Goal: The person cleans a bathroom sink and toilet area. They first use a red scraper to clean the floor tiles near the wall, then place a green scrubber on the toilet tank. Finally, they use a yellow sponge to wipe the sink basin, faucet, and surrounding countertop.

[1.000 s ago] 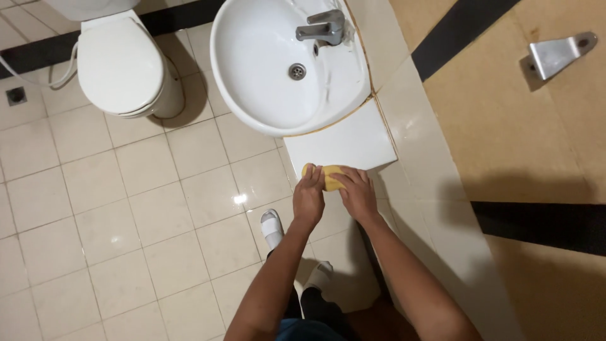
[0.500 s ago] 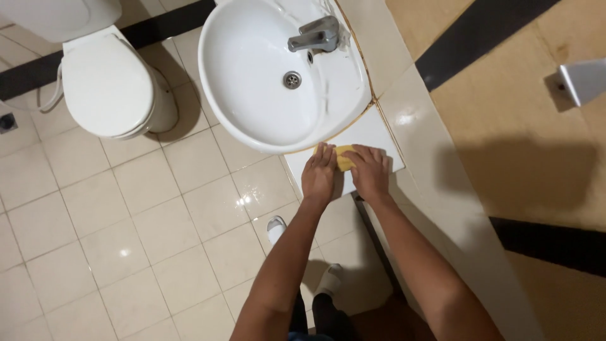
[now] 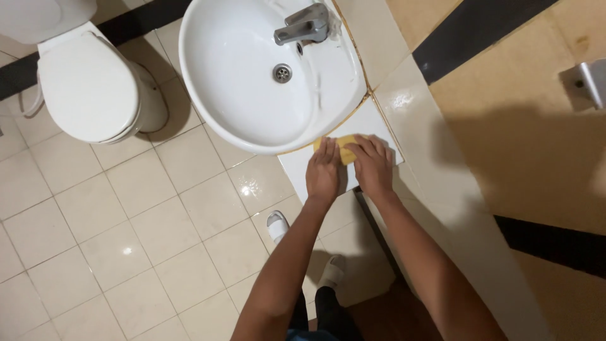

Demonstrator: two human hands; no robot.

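Shifted since the earlier frames: both hands and the sponge sit slightly further along the counter toward the basin rim; the view has tilted, so the toilet lies further toward the upper left.

Left hand: centre of frame, palm down, fingers together and flat, pressing on the near end of the sponge.

Right hand: just beside the left, palm down, fingers spread a little, pressing on the other end of the sponge.

Sponge: yellow, flat on the counter, mostly covered by both hands, touching or just beside the sink rim; which cannot be told.

Counter: white slab, centre, under the hands.

Sink: white oval basin, top centre, drain in the middle, grey tap at the top edge.

Toilet: white, lid shut, upper left.

Floor: pale square tiles, glossy, lower left.

Slippers: white, below the counter, one partly hidden by the left forearm.

Wall: tan with dark bands, right side.
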